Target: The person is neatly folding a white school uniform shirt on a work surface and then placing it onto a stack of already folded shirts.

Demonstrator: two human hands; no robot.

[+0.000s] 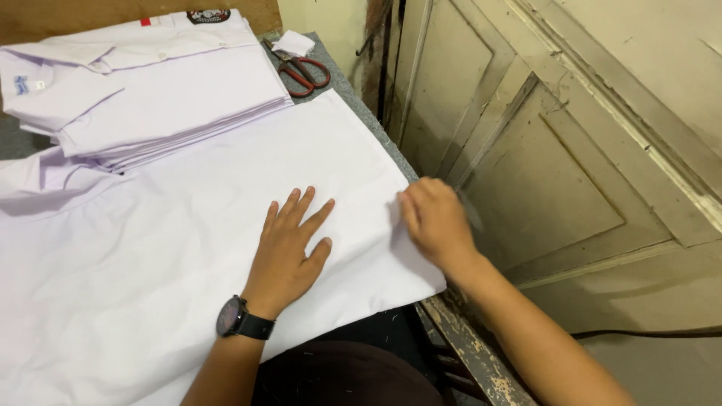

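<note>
near the right edge of the table, a white garment lies spread flat, its lower right corner hanging just past the edge. the left hand, a black watch on its wrist, rests palm down on the cloth with fingers spread, gripping nothing. the right hand pinches the garment's right border at the table's edge. toward the far edge sits a stack of folded white shirts, touching the spread garment, with red-handled scissors just beside it by the far right corner.
</note>
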